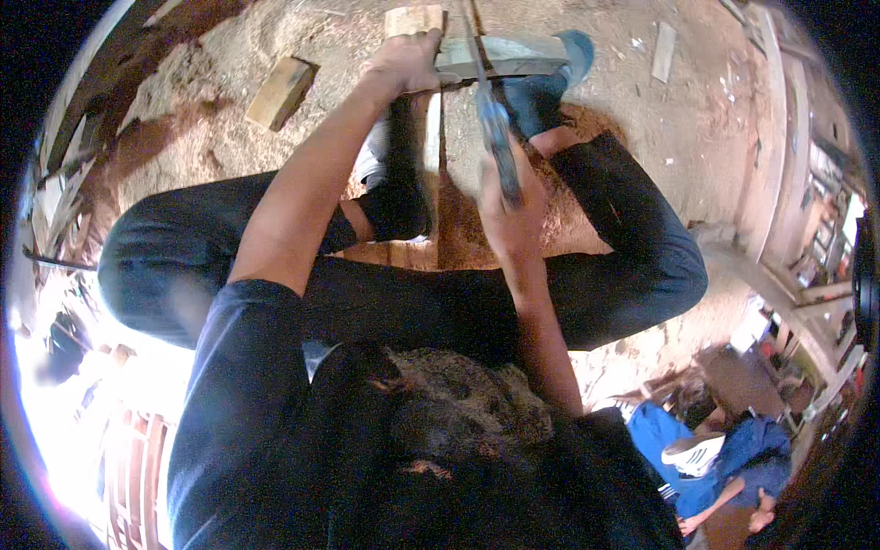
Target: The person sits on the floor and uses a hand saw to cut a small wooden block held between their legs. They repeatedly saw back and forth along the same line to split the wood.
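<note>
My left hand (408,66) is closed over the left end of a pale wooden board (502,57), which lies crosswise low in front of me. The fist of my right hand (511,188) wraps the blue handle of what looks like a handsaw (495,124). Its thin blade, seen nearly edge-on and slightly blurred, points away from me across the board. The cutting edge cannot be made out. At the board's right end is my foot in a blue-grey slipper (575,57). Just beyond my left hand sits a short wood block (414,20).
Another wood block (281,92) lies on the sawdust-strewn ground to the left. A thin offcut (664,52) is at the far right. My bent legs frame the work. Timber framing (784,137) runs along the right side. Another person (710,463) in blue sits at the lower right.
</note>
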`<state>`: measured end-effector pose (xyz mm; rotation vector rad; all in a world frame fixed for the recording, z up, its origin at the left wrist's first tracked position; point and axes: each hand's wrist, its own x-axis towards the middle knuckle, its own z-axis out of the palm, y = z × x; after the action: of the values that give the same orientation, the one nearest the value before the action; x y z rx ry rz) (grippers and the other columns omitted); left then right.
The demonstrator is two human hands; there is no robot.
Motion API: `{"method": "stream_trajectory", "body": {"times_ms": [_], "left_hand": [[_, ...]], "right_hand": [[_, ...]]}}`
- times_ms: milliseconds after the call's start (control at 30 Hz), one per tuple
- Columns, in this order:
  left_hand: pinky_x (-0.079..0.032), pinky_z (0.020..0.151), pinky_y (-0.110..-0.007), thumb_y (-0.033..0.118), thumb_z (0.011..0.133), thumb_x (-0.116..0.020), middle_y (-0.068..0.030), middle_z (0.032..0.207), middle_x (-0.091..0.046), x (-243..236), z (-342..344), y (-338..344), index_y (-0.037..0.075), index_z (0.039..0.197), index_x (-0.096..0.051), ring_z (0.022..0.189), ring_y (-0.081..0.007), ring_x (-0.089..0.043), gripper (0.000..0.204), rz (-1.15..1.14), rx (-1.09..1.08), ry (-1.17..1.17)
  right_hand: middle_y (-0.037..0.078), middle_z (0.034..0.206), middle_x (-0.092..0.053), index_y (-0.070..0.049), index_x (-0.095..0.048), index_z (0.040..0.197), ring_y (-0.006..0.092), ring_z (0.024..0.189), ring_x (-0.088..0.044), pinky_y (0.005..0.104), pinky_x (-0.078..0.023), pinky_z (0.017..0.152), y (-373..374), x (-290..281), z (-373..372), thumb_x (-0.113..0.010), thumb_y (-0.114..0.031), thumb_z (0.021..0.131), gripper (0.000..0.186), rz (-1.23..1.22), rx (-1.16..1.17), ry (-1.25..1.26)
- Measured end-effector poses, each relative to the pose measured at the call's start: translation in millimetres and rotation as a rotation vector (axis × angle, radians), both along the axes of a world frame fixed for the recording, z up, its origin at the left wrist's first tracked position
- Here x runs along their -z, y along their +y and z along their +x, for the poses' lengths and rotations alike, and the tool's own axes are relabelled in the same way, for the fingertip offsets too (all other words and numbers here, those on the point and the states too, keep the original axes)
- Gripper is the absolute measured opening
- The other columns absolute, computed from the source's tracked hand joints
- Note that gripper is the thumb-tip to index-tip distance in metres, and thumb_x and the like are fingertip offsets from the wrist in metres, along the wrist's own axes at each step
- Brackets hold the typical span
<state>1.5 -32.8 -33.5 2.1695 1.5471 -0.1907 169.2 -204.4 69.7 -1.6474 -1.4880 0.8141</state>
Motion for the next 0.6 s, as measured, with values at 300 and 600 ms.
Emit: {"method": "stream_trajectory", "body": {"times_ms": [300,600], "left_hand": [[-0.05,0.098,-0.045,0.064,0.075,-0.073,-0.0215,0.122,-0.064,3.6,-1.6,15.4,0.001,0.128,-0.049,0.114,-0.0362,-0.063,0.086,0.027,0.058,0.016],[-0.051,0.097,-0.044,0.063,0.076,-0.072,-0.0206,0.117,-0.067,-8.7,-1.6,15.2,0.001,0.129,-0.049,0.112,-0.0354,-0.064,0.084,-0.028,0.072,0.041]], "right_hand": [[-0.002,0.079,-0.061,0.002,-0.062,0.123,0.0059,0.068,-0.052,0.0243,-0.045,0.063,-23.3,-12.2,19.9,-0.059,-0.012,0.098,0.028,-0.043,0.022,0.003],[0.024,0.109,-0.068,0.005,-0.053,0.132,0.0359,0.102,-0.067,0.0399,-0.052,0.088,-30.3,-43.3,8.7,-0.057,-0.018,0.097,0.042,-0.341,0.037,0.087]]}}
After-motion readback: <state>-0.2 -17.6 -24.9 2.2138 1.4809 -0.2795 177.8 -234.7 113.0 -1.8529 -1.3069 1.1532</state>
